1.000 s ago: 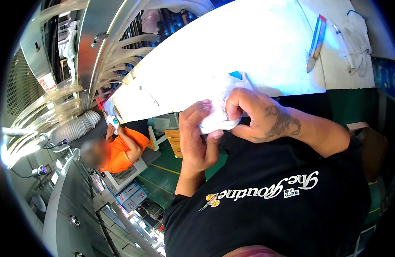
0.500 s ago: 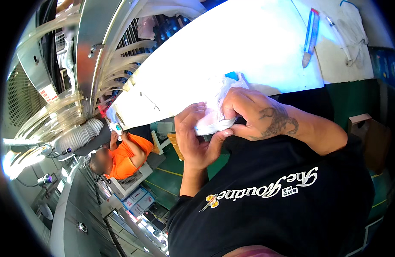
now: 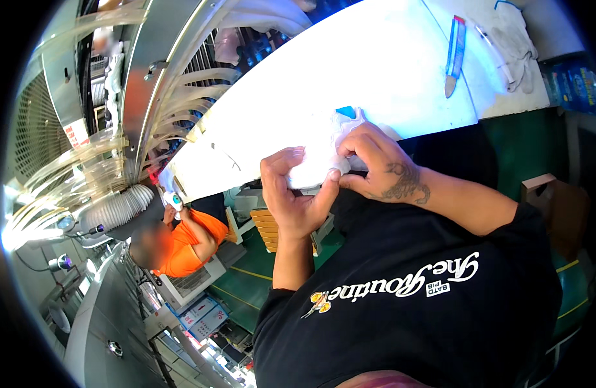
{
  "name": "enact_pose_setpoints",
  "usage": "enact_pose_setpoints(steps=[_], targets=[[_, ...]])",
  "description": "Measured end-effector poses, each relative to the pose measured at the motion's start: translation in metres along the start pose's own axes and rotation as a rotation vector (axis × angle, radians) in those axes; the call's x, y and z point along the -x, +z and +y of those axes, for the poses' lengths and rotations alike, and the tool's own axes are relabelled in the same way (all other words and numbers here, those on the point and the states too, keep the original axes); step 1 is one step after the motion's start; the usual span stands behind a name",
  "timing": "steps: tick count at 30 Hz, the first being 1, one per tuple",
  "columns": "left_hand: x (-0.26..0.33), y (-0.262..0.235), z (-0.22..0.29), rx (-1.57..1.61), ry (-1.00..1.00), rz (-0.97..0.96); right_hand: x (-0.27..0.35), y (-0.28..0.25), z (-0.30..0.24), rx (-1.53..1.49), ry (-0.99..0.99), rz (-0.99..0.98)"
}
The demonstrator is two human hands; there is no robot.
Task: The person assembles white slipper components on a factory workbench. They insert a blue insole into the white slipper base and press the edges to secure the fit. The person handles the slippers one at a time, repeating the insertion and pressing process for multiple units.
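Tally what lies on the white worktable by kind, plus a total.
White item held in both hands, with a blue corner: 1
Knife with blue handle: 1
Pen-like white stick: 1
White cloth: 1
Total: 4

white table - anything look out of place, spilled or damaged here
Nothing stands out. Both hands, left hand and right hand, pinch a small white piece at the edge of the white table. A blue-handled knife lies flat farther back, beside a white cloth.
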State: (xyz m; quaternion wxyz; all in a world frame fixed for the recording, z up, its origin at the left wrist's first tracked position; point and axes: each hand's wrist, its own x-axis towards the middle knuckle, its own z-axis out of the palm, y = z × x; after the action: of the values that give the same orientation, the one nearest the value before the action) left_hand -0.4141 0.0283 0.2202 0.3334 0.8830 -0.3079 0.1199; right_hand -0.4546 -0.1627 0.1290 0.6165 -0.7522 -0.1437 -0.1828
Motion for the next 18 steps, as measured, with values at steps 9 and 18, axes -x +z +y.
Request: enact_pose_setpoints(steps=[9, 18], targets=[[0.002, -0.014, 0.0, -0.152, -0.04, -0.128, 0.033, 0.036, -0.031, 0.165, 0.079, 0.054], [-0.015, -0.019, 0.007, -0.225, -0.083, -0.243, -0.007, 0.019, -0.002, 0.175, 0.019, 0.018]])
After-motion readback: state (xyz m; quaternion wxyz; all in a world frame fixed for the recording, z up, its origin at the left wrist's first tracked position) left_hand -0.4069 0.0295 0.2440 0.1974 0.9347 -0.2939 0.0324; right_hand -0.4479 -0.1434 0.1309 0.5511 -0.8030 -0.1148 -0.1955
